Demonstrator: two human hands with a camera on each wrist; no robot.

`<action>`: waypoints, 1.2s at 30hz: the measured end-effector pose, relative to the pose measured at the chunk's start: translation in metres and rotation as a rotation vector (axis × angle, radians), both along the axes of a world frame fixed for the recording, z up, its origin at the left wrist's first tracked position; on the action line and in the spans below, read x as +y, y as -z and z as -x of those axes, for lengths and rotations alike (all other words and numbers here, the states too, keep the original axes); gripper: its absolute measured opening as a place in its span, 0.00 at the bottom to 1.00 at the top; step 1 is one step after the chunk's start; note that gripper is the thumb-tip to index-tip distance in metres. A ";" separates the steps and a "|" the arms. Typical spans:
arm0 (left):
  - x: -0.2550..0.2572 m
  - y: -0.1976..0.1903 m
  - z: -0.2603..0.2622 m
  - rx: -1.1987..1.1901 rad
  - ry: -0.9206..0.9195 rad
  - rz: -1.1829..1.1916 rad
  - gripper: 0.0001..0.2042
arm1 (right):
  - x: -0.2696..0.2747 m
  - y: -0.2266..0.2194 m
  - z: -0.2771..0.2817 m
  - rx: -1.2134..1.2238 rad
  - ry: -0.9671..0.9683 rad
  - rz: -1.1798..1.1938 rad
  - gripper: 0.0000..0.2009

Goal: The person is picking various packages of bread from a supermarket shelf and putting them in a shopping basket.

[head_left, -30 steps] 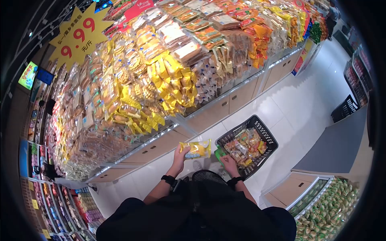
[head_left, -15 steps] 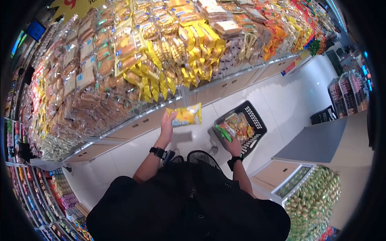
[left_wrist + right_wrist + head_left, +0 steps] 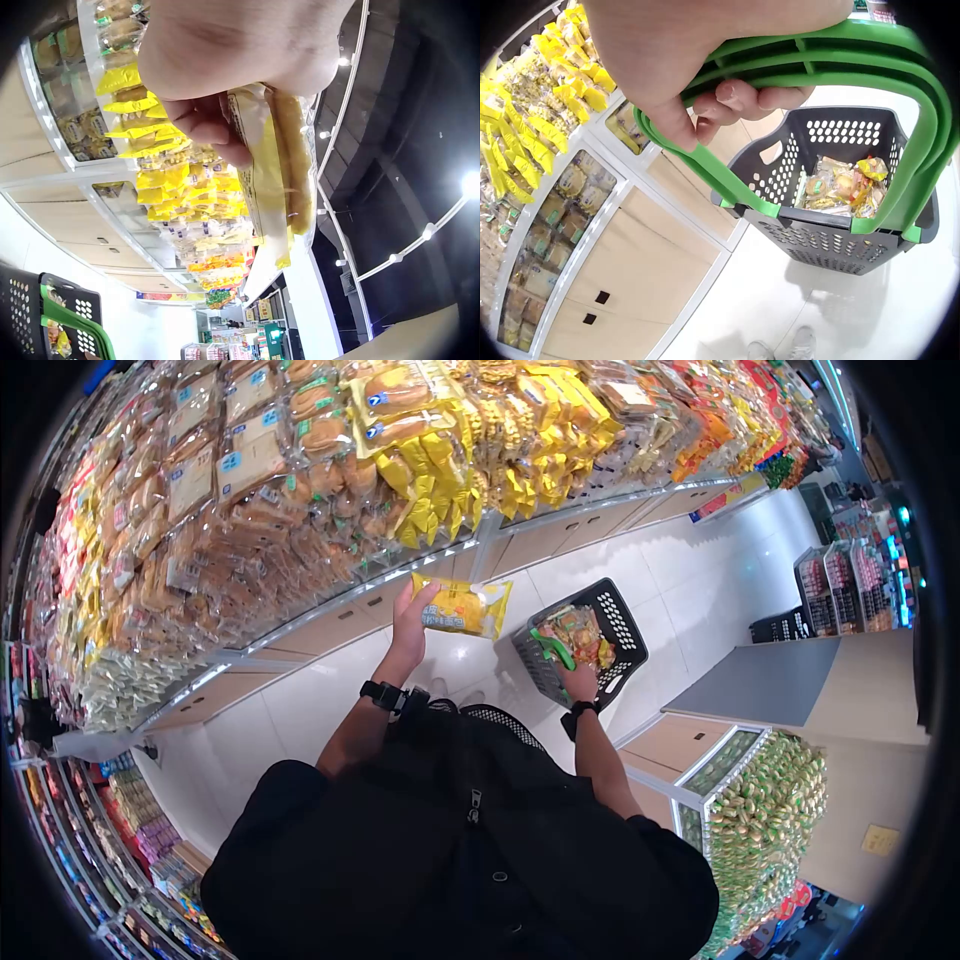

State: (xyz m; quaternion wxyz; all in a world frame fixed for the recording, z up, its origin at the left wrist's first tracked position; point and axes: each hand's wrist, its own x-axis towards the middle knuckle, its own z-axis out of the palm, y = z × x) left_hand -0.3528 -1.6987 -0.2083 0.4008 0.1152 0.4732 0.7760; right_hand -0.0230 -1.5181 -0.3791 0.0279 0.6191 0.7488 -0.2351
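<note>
A yellow packaged bread (image 3: 462,606) is pinched at one end by my left hand (image 3: 409,622), held in front of the display cabinets. The left wrist view shows the bread pack (image 3: 281,165) edge on, with a brown loaf behind clear wrap and fingertips on its printed side. My right hand (image 3: 579,683) grips the green handle (image 3: 553,647) of a dark shopping basket (image 3: 625,615). Fingers curl round that handle in the right wrist view, and the basket (image 3: 810,232) hangs below the hand. Inside lie several small packaged snacks (image 3: 844,187).
A long display of packaged breads (image 3: 270,480) runs across the far side above wooden cabinets (image 3: 550,545). On the right are a grey-topped counter (image 3: 760,682) and a heap of green-wrapped packs (image 3: 770,800). Shelves (image 3: 80,840) stand at the left. White tiled floor (image 3: 690,590) lies between.
The view has shifted left along the display and lower. My left hand still holds the bread pack, with its printed face now turned more upward. The basket's handle is now raised in my right hand.
</note>
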 end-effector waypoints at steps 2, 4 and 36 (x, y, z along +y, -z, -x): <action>-0.009 0.003 0.003 -0.049 -0.022 0.044 0.12 | -0.012 0.001 0.005 -0.010 -0.007 -0.025 0.24; -0.015 0.013 0.001 -0.021 -0.023 0.088 0.12 | -0.029 0.001 0.009 -0.006 0.004 -0.057 0.26; -0.283 -0.006 0.212 0.290 -0.055 0.181 0.14 | -0.293 -0.014 0.175 -0.020 0.120 -0.105 0.26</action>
